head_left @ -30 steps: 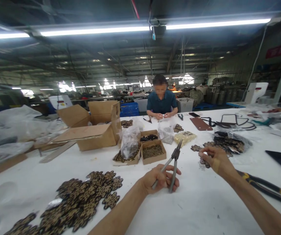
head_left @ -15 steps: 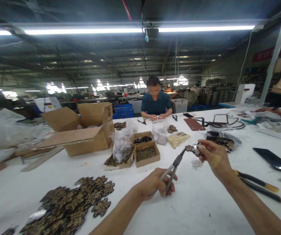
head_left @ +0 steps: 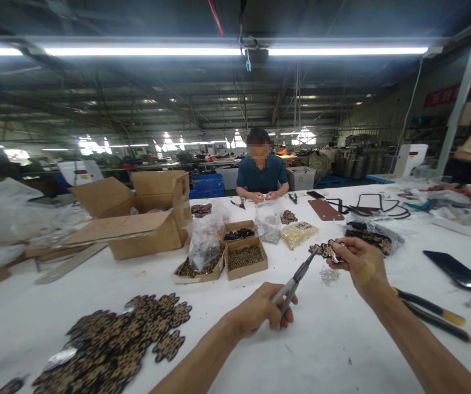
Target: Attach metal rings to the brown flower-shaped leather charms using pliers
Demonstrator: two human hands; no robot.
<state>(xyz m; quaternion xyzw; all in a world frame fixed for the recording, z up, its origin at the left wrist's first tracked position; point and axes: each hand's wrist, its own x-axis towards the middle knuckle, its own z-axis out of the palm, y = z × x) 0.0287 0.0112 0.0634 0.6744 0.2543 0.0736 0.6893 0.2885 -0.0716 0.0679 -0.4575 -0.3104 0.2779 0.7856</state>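
Grey long-nosed pliers (head_left: 296,278) are gripped in my left hand (head_left: 262,312), their handles nearly together and their tip pointing up and right. My right hand (head_left: 360,262) pinches a dark, tan-patterned flower-shaped piece (head_left: 324,249) by its right part. The pliers' tip is close to the left end of that piece; whether they touch I cannot tell. Small shiny bits (head_left: 329,276) lie on the white table (head_left: 325,350) under the piece. A pile of similar flower-shaped pieces (head_left: 112,345) spreads over the table at the lower left.
Small boxes of metal parts (head_left: 246,259) and a bag of yellowish bits (head_left: 299,234) stand mid-table. A cardboard box (head_left: 145,235) is at left. Yellow-black pliers (head_left: 432,314) and a dark phone (head_left: 459,269) lie at right. A person (head_left: 262,172) sits opposite.
The handles of the pliers in my left hand have come closer together. The pliers' tip and the flower-shaped piece have shifted slightly, and the piece has turned a little.
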